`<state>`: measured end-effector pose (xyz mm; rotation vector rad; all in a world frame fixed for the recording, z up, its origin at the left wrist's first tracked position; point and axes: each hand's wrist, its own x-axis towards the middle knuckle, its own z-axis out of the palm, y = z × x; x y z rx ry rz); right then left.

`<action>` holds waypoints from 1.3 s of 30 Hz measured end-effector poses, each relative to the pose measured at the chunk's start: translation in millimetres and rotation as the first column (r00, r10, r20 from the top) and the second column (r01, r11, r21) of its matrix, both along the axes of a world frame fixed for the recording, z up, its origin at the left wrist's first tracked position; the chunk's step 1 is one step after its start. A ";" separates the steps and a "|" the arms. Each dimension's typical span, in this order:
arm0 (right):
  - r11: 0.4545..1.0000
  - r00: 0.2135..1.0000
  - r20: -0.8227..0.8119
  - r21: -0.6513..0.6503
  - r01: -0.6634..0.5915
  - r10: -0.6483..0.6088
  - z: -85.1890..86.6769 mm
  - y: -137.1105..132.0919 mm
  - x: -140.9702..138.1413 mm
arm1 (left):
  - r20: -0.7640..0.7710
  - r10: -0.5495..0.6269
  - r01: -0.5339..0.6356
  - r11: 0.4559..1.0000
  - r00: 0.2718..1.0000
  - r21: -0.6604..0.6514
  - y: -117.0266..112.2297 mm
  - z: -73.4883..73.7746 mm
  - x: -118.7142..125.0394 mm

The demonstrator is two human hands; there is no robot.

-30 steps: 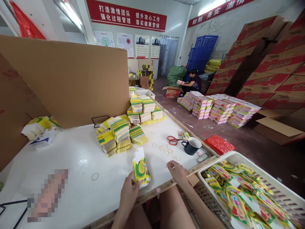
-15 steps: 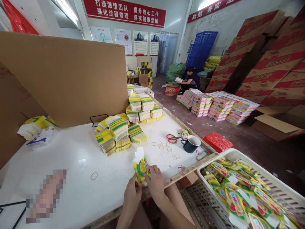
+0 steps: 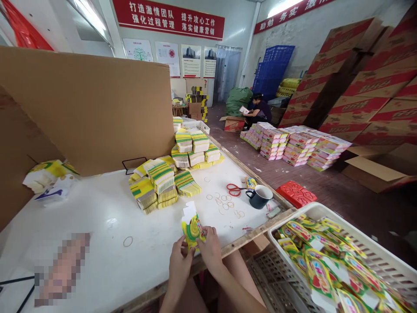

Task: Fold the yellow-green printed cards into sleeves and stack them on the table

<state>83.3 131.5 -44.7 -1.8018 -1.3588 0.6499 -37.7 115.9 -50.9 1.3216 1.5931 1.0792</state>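
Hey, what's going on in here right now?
A person at a white table grips a stack of flat yellow cartons with the left hand and right hand, near the table's front edge. Similar bundles, loose rubber bands, scissors and a mug lie beyond. A white crate of printed packets sits to the right.

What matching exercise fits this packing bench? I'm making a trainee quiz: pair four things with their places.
1. dark blue mug
2. red-handled scissors
3. yellow-green printed carton
4. red square plastic item

A. on the floor
B. between the left hand and right hand
C. beside loose rubber bands, left of the mug
D. near the white table's right edge

Pairs: 1-D, 2-C, 3-B, 4-A.
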 end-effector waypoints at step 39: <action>0.970 0.802 -0.555 0.037 -0.240 0.220 94.6 -49.5 14.5 | 0.865 -0.106 0.294 0.955 0.491 -0.050 -21.0 101.7 -6.9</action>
